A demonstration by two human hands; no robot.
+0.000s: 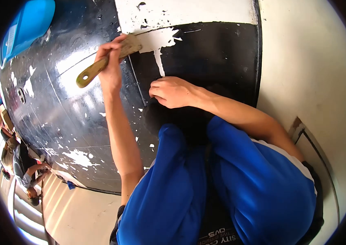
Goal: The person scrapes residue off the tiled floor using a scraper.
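Scraper (pixel 131 45) gripped in the left hand (pixel 111 69) slants toward the white patch (pixel 156 40), right hand (pixel 173 92) curled below it, contents unclear.

Left hand (pixel 109 61) gripped scraper (pixel 93 74) over black surface (pixel 230 53) | right hand (pixel 175 92), fingers curled, was at white strip's (pixel 159 61) lower end | blue container (pixel 32 24) lay upper left

Ragged white patches (pixel 79 158) are speckling the black surface (pixel 230 53). The trousers (pixel 160 183) are showing royal blue edged in white, the tub (pixel 32 24) bright blue, the scraper (pixel 93 72) olive-brown.
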